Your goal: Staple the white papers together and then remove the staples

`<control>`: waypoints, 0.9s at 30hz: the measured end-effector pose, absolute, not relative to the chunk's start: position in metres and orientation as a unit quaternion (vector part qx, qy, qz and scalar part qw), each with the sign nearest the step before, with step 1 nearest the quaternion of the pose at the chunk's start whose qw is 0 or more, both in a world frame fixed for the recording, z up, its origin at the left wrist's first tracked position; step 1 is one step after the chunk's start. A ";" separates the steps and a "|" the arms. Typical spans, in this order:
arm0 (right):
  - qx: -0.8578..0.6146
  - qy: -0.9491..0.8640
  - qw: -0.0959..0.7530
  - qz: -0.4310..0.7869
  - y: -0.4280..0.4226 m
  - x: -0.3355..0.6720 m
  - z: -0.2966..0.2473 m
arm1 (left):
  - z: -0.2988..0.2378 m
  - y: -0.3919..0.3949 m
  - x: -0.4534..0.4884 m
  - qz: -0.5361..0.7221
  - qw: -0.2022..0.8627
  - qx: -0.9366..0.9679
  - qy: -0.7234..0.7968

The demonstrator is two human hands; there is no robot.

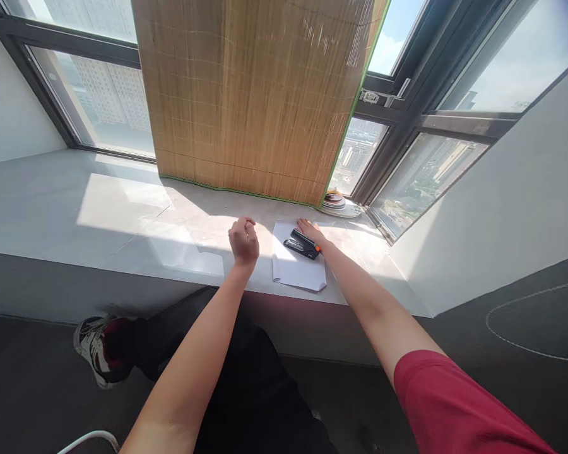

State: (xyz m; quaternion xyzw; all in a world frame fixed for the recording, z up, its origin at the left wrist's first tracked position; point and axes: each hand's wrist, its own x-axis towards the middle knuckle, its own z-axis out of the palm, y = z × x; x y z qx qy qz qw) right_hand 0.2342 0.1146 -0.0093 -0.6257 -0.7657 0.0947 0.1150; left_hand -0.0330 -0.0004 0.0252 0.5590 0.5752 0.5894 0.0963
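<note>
On the window sill, white paper (291,268) lies with its near right corner slightly bent. A black stapler (303,244) with an orange part at its right end rests on top of the paper. My right hand (311,231) reaches over the paper's far edge, right behind the stapler, with its fingers stretched out flat. Left of the paper and apart from it, my left hand (244,242) is curled closed just over the sill. The inside of that hand is hidden, so whether anything is in it cannot be seen.
A bamboo blind (255,94) with green edging hangs down to the sill (42,208) behind my hands. Stacked round plates or discs (338,203) stand in the far right corner by the window frame (397,113). My knee and shoe (94,350) are below the sill's front edge.
</note>
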 end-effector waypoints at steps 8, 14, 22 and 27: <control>-0.572 -0.799 0.122 0.137 0.144 0.076 -0.015 | 0.031 0.000 -0.073 0.646 -0.030 0.490 0.584; -0.547 -0.811 0.152 0.141 0.144 0.055 -0.007 | 0.030 -0.001 -0.069 0.654 -0.036 0.491 0.575; -0.699 -0.689 0.188 0.024 0.127 0.192 0.015 | 0.032 0.002 -0.072 0.678 0.017 0.452 0.579; -0.754 -0.642 0.136 -0.002 0.096 0.254 -0.007 | 0.032 0.003 -0.072 0.693 0.048 0.436 0.573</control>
